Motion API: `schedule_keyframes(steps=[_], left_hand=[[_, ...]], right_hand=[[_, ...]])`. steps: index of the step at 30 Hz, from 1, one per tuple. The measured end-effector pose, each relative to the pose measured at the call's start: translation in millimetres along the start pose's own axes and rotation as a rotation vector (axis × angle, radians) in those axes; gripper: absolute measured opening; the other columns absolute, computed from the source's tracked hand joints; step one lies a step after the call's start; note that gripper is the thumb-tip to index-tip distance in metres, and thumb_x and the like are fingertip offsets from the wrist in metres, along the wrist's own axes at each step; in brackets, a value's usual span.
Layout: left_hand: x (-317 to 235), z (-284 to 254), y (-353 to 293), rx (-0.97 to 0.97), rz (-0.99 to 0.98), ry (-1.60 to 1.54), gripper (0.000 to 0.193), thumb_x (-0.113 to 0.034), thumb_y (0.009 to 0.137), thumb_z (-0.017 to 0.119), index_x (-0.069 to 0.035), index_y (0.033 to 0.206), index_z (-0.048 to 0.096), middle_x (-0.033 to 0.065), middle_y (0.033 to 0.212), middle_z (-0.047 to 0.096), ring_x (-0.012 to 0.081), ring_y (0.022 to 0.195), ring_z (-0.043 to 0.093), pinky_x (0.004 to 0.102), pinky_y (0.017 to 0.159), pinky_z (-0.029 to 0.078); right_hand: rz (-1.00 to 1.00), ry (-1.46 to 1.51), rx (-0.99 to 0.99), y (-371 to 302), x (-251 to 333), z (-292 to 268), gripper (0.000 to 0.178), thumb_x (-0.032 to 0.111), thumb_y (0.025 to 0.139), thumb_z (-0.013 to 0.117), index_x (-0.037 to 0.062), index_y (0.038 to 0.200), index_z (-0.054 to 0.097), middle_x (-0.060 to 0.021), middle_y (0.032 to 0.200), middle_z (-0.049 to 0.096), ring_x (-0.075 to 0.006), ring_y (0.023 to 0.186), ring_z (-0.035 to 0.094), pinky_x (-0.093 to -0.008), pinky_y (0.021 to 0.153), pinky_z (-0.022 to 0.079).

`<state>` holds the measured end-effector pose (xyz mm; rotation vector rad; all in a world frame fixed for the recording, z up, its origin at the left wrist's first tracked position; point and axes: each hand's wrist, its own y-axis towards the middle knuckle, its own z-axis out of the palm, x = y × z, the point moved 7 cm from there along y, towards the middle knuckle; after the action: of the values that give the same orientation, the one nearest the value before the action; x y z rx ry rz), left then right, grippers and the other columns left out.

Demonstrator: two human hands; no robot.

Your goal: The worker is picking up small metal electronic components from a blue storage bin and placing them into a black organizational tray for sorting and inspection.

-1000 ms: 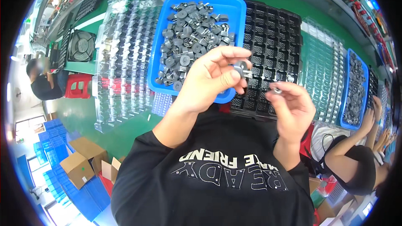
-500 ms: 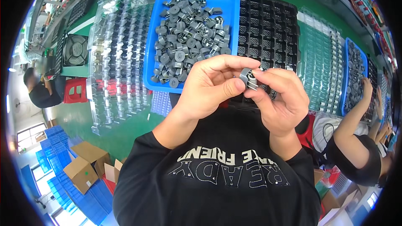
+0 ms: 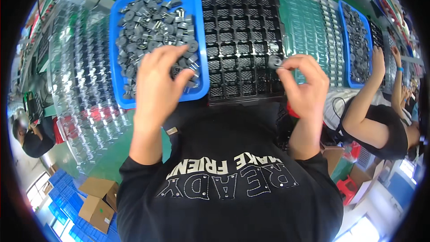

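My left hand (image 3: 159, 83) reaches over the near right part of a blue bin (image 3: 204, 62). Its thumb and fingers are apart, with nothing gripped between them. Heaped in the bin are many small grey round components (image 3: 152, 29) with metal pins. A single grey component (image 3: 274, 62) with a thin pin is pinched between the thumb and forefinger of my right hand (image 3: 309, 85). That hand hovers at the right edge of a black tray (image 3: 239, 51) divided into rows of pockets. A few shiny pieces show near the tray's right edge, too small to make out.
Stacked clear plastic trays (image 3: 80, 80) stand left of the bin, and more clear trays (image 3: 307, 27) lie right of the black one. Farther right, a co-worker's arm (image 3: 365, 98) reaches toward a second blue bin (image 3: 345, 40). Cardboard boxes (image 3: 96, 213) sit on the floor at lower left.
My hands have separated. The left let go of the component and moved left to the bin; the right kept the component and now holds it by the black tray's edge. The view has shifted.
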<state>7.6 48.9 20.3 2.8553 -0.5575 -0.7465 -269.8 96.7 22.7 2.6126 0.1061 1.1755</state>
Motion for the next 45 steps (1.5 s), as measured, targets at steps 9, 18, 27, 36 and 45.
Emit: schedule_keyframes(steps=[9,18,27,36,45], left_hand=[[-0.9,8.9,-0.1,0.075,-0.043,0.232,0.032,-0.013,0.075,0.081,-0.008,0.104,0.071,0.0085,0.102,0.068,0.0316,0.095,0.064,0.0431,0.086,0.046],[18.5,0.3,-8.9,0.077,-0.163,0.014,0.02,0.003,0.079,0.074,-0.002,0.097,0.069,0.0126,0.09,0.066,0.0289,0.081,0.068,0.0394,0.076,0.052],[11.7,3.7,-7.2,0.106,0.002,0.183,0.024,-0.006,0.074,0.079,-0.008,0.098,0.073,0.0087,0.097,0.062,0.0306,0.094,0.062,0.042,0.085,0.047],[23.8,-8.3,-17.9,-0.182,-0.014,-0.329,0.019,0.005,0.075,0.068,-0.003,0.09,0.062,0.0132,0.103,0.073,0.024,0.094,0.07,0.0338,0.088,0.052],[18.4,30.4,-2.9,0.071,-0.341,-1.268,0.029,0.003,0.091,0.056,0.002,0.118,0.065,0.0105,0.107,0.071,0.0136,0.09,0.064,0.0259,0.081,0.051]], right_hand=[[-0.13,-0.422,0.232,-18.0,-16.9,7.1,0.008,0.005,0.082,0.071,0.0074,0.087,0.066,-0.0078,0.085,0.06,-0.0308,0.084,0.063,-0.0404,0.073,0.052],[0.198,-0.343,-0.072,-31.1,-76.4,-61.4,0.021,0.007,0.08,0.077,0.0053,0.1,0.072,-0.0116,0.099,0.071,-0.0284,0.084,0.067,-0.0363,0.076,0.053],[0.541,-0.323,-0.132,-58.0,-146.7,-93.9,0.014,0.008,0.084,0.074,0.0013,0.095,0.067,-0.005,0.085,0.064,-0.0122,0.069,0.055,-0.0283,0.066,0.046],[0.292,-0.289,-0.045,-58.9,-150.3,-91.7,0.015,-0.002,0.083,0.07,0.0029,0.098,0.069,-0.0069,0.09,0.059,-0.0174,0.072,0.053,-0.0296,0.066,0.044],[0.261,-0.389,-0.005,-54.1,-147.2,-88.9,0.015,0.002,0.085,0.072,0.0025,0.098,0.064,-0.0049,0.093,0.06,-0.0141,0.069,0.049,-0.0279,0.063,0.044]])
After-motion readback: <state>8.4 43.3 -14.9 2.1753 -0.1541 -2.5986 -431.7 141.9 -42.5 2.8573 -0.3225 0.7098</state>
